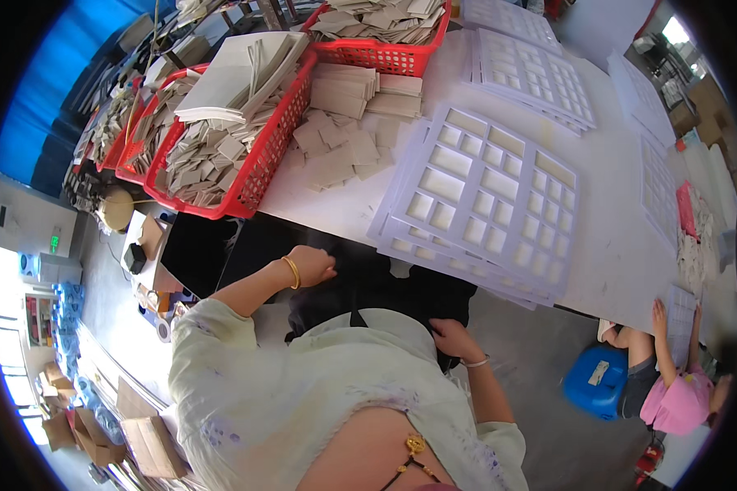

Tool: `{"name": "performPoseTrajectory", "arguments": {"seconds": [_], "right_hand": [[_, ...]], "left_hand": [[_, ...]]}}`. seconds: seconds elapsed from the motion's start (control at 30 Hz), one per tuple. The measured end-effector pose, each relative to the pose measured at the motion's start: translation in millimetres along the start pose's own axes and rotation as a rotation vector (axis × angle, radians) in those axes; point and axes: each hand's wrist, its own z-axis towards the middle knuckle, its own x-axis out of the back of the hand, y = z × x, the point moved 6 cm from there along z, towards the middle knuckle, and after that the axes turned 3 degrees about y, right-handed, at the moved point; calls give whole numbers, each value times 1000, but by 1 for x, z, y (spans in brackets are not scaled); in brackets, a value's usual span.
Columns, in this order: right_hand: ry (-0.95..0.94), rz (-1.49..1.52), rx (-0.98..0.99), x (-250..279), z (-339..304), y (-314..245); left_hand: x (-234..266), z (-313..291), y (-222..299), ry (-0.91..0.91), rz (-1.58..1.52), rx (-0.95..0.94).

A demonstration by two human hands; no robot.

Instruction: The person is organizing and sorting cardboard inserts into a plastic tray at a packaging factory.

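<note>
My left hand (313,267), with a gold bangle on the wrist, is curled closed just short of the table's near edge. Its fingertips are turned away, so what it may hold is hidden. Black cloth (352,282) lies across my lap beneath it. At the right side of that cloth my right hand (455,339) is closed on its edge. Beyond both hands, a stack of white cut-out panels (477,176) with rectangular openings rests on the white table (303,192). Loose grey card pieces (336,147) lie left of the stack.
Red plastic baskets (274,135) full of card pieces stand at the far left. More panel stacks (532,74) sit farther back and along the right. At the lower right another person (675,401) holds a panel, near a blue stool (595,383). Cardboard boxes (151,446) stand at left.
</note>
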Motion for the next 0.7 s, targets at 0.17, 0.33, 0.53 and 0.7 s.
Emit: {"name": "performPoseTrajectory", "arguments": {"seconds": [0.17, 0.33, 0.53, 0.7], "right_hand": [[-210, 359, -84, -21, 15, 4], [-161, -368, 55, 1, 58, -44], [-218, -759, -8, 15, 108, -67], [-206, -949, 9, -24, 98, -7]], "left_hand": [[41, 4, -32, 519, -232, -12], [74, -35, -22, 852, -467, -200], [136, -142, -56, 1114, -322, 117], [173, -158, -173, 1133, -213, 592]]}}
